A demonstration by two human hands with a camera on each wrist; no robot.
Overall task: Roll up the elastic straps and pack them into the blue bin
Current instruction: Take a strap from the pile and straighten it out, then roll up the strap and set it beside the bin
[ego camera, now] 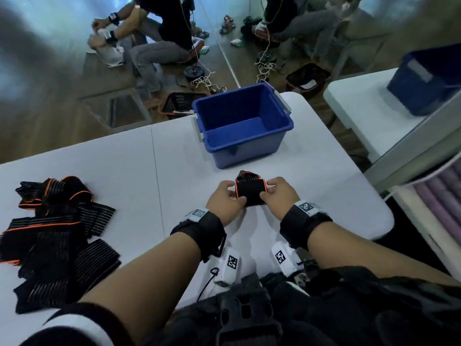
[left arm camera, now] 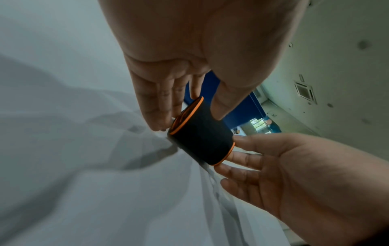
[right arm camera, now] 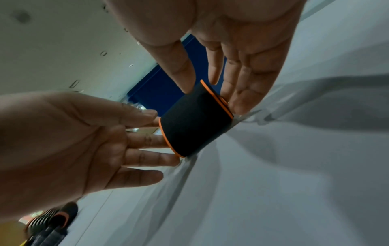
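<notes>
A black elastic strap with orange edging (ego camera: 250,193) is rolled into a short cylinder and rests on the white table (ego camera: 124,186). My left hand (ego camera: 236,196) and right hand (ego camera: 266,191) grip it from either end. Each thumb lies on top and the fingers press the end faces, as the left wrist view of the roll (left arm camera: 200,134) and the right wrist view (right arm camera: 193,121) show. A short loose tail (ego camera: 245,176) pokes out toward the blue bin (ego camera: 249,151), which stands open just beyond the hands. A pile of unrolled straps (ego camera: 57,236) lies at the left.
A second blue bin (ego camera: 424,78) sits on another white table at the far right. The table edge (ego camera: 384,208) runs close to my right hand. People sit on the floor beyond the table, near a black basket (ego camera: 179,103) and cables.
</notes>
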